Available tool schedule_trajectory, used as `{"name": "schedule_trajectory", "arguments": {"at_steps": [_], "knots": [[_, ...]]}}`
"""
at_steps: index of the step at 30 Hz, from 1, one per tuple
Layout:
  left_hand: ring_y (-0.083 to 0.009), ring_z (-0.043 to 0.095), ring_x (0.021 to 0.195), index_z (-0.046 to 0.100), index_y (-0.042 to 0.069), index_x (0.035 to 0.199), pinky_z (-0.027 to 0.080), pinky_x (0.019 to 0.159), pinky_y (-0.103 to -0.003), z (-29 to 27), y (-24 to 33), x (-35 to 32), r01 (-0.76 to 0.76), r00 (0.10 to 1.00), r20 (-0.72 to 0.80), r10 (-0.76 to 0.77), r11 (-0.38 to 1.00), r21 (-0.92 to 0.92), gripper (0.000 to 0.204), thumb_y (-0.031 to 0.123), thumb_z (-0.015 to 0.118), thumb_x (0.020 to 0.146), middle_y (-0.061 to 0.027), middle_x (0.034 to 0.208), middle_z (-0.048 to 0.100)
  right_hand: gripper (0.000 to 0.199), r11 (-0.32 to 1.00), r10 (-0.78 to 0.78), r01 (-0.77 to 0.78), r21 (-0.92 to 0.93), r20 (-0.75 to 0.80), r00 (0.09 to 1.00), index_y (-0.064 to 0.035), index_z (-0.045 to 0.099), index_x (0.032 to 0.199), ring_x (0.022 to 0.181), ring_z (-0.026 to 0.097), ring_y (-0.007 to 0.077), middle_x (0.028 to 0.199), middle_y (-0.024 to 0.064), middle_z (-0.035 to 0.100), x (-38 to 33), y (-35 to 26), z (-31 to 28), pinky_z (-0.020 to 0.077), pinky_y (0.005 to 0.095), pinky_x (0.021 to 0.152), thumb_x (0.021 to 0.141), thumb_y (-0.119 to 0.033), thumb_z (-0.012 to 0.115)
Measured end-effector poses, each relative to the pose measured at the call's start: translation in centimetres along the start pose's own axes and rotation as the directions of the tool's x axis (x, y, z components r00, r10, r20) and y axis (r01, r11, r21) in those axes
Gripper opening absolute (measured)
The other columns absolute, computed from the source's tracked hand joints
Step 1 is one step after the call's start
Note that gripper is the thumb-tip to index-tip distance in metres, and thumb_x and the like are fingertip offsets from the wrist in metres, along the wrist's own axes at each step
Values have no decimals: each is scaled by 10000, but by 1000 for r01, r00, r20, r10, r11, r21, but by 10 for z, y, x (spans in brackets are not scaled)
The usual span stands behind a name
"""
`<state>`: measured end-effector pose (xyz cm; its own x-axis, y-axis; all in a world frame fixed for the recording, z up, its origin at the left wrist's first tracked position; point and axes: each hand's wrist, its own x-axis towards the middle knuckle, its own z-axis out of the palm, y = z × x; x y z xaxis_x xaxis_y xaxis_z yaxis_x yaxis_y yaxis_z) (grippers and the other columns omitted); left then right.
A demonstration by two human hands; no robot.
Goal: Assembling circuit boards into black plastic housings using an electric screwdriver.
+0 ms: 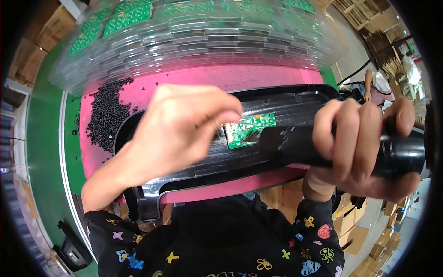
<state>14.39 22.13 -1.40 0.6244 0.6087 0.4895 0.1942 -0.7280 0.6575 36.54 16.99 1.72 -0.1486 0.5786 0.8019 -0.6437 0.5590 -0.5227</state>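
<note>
A long black plastic housing (pixel 198 171) lies across the pink work surface in front of me. Inside it sits a green circuit board (pixel 239 135), partly covered by my hands and the tool. My right hand (pixel 353 143) wraps round a thick black cylindrical tool, seemingly an electric screwdriver (pixel 295 144), whose narrower end points left over the board. Thumb and fingertips of my left hand (pixel 180 127) are pinched together just above the board's left end. Whatever they may hold is too small or hidden to tell; this hand is slightly blurred.
Loose black screws (pixel 107 113) are heaped on the pink mat (pixel 194 74) at left. Clear plastic trays (pixel 194 41) with green boards stack along the back. Another black housing (pixel 74 247) lies at lower left. Cardboard boxes (pixel 57 27) and another person's arm (pixel 368 85) appear beyond.
</note>
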Motion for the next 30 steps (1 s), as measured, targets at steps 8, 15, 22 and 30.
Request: {"name": "schedule_trajectory", "arguments": {"at_steps": [8, 15, 22, 30], "knots": [[-277, 666, 836, 625, 5, 895, 535, 685, -377, 2, -15, -4, 10, 907, 421, -20, 1000, 25, 116, 103, 666, 850, -102, 881, 693, 573, 936, 231, -266, -231, -169, 958, -36, 470, 1174, 451, 383, 87, 598, -15, 461, -4, 10, -41, 315, 266, 510, 878, -523, 532], [-289, 677, 814, 672, 45, 1034, 534, 671, -399, -2, -26, -5, 115, 817, 558, -143, 990, 86, 203, 117, 662, 845, -95, 875, 700, 548, 900, 255, -339, -274, -301, 919, -37, 485, 1123, 431, 359, 95, 571, -9, 439, -9, 21, -41, 296, 268, 483, 869, -520, 532], [-301, 684, 735, 683, 63, 1063, 519, 597, -394, -2, -17, -5, 158, 782, 580, -228, 973, 170, 219, 113, 662, 851, -95, 826, 706, 520, 883, 293, -377, -280, -299, 908, -52, 484, 1087, 437, 350, 91, 573, -12, 436, -11, 21, -42, 297, 267, 498, 865, -520, 532], [-311, 678, 763, 682, 68, 1068, 503, 603, -408, -7, -38, -8, 177, 794, 573, -204, 979, 104, 218, 100, 655, 854, -97, 866, 709, 389, 923, 314, -345, -169, -186, 931, 24, 466, 1049, 451, 387, 106, 576, 63, 481, -4, 47, -52, 351, 256, 440, 900, -327, 537]]}}
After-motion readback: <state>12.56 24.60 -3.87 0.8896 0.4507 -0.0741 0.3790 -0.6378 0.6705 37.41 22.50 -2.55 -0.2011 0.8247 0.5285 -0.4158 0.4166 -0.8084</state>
